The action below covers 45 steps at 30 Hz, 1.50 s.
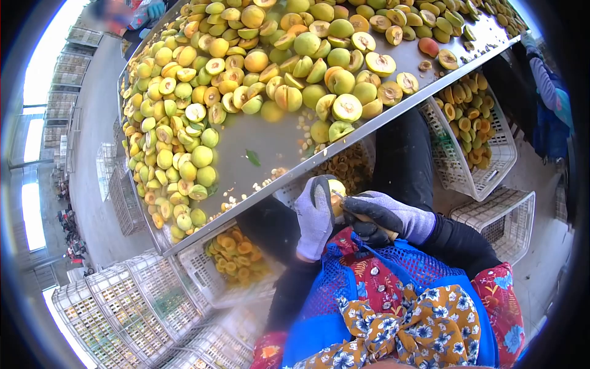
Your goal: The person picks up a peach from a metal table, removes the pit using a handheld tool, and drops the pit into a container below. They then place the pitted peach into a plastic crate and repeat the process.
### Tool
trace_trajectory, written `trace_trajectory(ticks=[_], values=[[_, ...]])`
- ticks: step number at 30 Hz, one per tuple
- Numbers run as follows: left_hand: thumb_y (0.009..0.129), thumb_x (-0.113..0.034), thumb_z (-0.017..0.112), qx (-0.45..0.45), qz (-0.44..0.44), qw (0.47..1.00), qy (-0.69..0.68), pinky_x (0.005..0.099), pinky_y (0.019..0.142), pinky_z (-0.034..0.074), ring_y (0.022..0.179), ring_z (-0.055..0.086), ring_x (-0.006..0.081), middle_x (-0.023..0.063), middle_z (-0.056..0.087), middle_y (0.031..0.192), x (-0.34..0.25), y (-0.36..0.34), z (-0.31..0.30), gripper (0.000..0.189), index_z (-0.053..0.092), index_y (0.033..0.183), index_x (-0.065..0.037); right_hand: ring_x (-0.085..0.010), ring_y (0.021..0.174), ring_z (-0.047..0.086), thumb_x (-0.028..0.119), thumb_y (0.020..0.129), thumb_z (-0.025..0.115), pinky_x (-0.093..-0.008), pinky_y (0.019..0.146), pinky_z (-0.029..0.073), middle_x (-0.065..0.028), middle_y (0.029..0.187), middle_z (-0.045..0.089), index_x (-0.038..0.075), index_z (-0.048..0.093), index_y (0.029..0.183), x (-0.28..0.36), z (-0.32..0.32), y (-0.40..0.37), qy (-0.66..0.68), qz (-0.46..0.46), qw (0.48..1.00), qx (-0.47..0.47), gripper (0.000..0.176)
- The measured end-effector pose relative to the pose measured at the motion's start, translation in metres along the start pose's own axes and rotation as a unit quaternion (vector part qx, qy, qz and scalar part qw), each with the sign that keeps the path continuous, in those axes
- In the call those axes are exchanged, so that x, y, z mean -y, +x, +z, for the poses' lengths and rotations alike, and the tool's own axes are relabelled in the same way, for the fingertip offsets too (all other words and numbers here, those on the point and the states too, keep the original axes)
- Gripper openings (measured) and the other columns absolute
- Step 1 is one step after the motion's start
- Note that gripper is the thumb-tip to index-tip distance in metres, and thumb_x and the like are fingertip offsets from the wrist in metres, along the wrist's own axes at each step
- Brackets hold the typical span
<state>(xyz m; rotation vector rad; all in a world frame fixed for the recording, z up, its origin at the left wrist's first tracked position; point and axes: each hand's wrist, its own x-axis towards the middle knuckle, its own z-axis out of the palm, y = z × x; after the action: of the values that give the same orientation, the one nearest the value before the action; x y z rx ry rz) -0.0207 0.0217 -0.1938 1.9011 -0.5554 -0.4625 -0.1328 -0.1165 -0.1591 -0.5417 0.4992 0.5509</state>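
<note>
Close to my body, just below the table's front edge, my left hand (314, 212) in a grey and black glove is closed around a yellow-green apricot (336, 189). The fruit's cut side faces my right hand (390, 216). That hand, gloved alike, wraps around a small knife (388, 233) with a tan wooden handle. Its thin tip meets the apricot, and most of the blade is hidden by the fingers. On the metal table (236, 150) ahead, many whole and halved apricots (264, 67) lie heaped, with loose pits (304, 132) scattered near the edge.
A crate of halves (236, 255) stands below the table at left, another crate (476, 163) at right. Emptier white crates (132, 301) are stacked at lower left, and one crate (501, 221) lies at right. Co-workers (550, 98) stand at the far right and upper left.
</note>
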Motion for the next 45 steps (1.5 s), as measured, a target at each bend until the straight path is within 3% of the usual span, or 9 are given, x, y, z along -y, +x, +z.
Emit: trace_trajectory(ticks=[13,15,17,20,29,32,35,40,45], values=[[0.1,-0.018,0.048,0.013,0.194,0.965,0.177,0.0413,0.074,0.05,0.085,0.065,0.0352,0.0206,0.066,0.092,0.028,-0.005,-0.001,0.026,0.063,0.106,0.002,-0.0128,0.042,0.048,0.04,0.101,0.053,-0.0271,0.035,0.039,-0.0036,0.06,0.049,0.006,0.054,0.088,-0.007,-0.005,0.001,-0.075,0.002,0.994,-0.074,0.036],[0.1,-0.017,0.048,0.001,0.15,0.978,0.146,0.0406,0.076,0.051,0.086,0.065,0.0349,0.0204,0.067,0.094,0.025,-0.007,0.001,0.026,0.063,0.106,0.003,-0.0184,0.042,0.053,0.038,0.101,0.052,-0.0322,0.037,0.042,-0.0076,0.061,0.053,0.004,0.055,0.09,-0.011,-0.008,0.01,-0.315,-0.071,0.932,-0.163,0.036],[0.099,-0.017,0.049,-0.001,0.095,0.991,0.091,0.0395,0.079,0.051,0.086,0.065,0.034,0.0195,0.067,0.096,0.021,-0.006,0.003,0.026,0.063,0.107,0.003,-0.0376,0.059,0.064,0.028,0.099,0.051,-0.0472,0.05,0.048,-0.0222,0.069,0.061,0.0,0.053,0.094,-0.025,-0.003,0.013,-0.636,-0.331,0.661,-0.222,0.029],[0.09,-0.009,0.065,-0.015,0.266,0.935,0.235,0.0361,0.081,0.053,0.088,0.066,0.0253,0.0168,0.067,0.102,0.031,-0.006,-0.009,0.032,0.057,0.118,0.003,-0.0379,0.061,0.063,0.023,0.099,0.052,-0.0488,0.052,0.047,-0.0201,0.066,0.06,-0.002,0.05,0.1,-0.027,0.006,0.0,-0.638,-0.253,0.67,-0.283,0.024],[0.095,-0.009,0.059,0.155,-0.034,0.967,-0.2,0.0374,0.097,0.051,0.107,0.064,0.0265,0.0172,0.063,0.12,-0.009,-0.002,-0.026,0.033,0.054,0.127,-0.001,-0.045,0.066,0.061,0.021,0.1,0.05,-0.0534,0.056,0.045,-0.0248,0.068,0.059,0.0,0.048,0.101,-0.024,0.011,-0.004,-0.574,-0.254,0.736,-0.252,0.021],[0.103,-0.022,0.047,0.099,-0.193,0.828,-0.517,0.0399,0.094,0.053,0.104,0.065,0.0284,0.018,0.062,0.119,0.004,-0.003,-0.01,0.033,0.051,0.128,-0.002,-0.0455,0.064,0.061,0.021,0.101,0.049,-0.0542,0.056,0.045,-0.0249,0.067,0.06,-0.001,0.048,0.102,-0.037,0.005,0.004,-0.572,-0.252,0.736,-0.261,0.022],[0.106,-0.038,0.037,0.063,-0.066,0.953,-0.287,0.0393,0.088,0.055,0.099,0.066,0.0286,0.0175,0.062,0.114,0.001,-0.011,-0.001,0.046,0.05,0.127,0.001,-0.0449,0.068,0.063,0.021,0.101,0.049,-0.0536,0.057,0.047,-0.0245,0.074,0.064,-0.002,0.048,0.102,-0.039,0.005,0.007,-0.544,-0.242,0.759,-0.261,0.023],[0.107,-0.038,0.037,0.076,-0.144,0.849,-0.503,0.0484,0.097,0.052,0.11,0.062,0.0296,0.0174,0.06,0.121,0.006,-0.008,0.0,0.044,0.047,0.13,-0.003,-0.0413,0.074,0.066,0.021,0.097,0.057,-0.0481,0.059,0.05,-0.0237,0.079,0.065,-0.003,0.051,0.106,-0.043,0.002,0.009,-0.529,-0.291,0.756,-0.253,0.026],[0.106,-0.037,0.039,0.031,-0.051,0.944,-0.325,0.038,0.099,0.049,0.111,0.06,0.025,0.0152,0.058,0.122,0.0,-0.014,0.009,0.045,0.048,0.13,0.0,-0.0377,0.076,0.069,0.022,0.089,0.069,-0.0412,0.063,0.053,-0.0211,0.081,0.067,0.0,0.059,0.101,-0.032,0.005,0.014,-0.382,-0.341,0.786,-0.348,0.027]])
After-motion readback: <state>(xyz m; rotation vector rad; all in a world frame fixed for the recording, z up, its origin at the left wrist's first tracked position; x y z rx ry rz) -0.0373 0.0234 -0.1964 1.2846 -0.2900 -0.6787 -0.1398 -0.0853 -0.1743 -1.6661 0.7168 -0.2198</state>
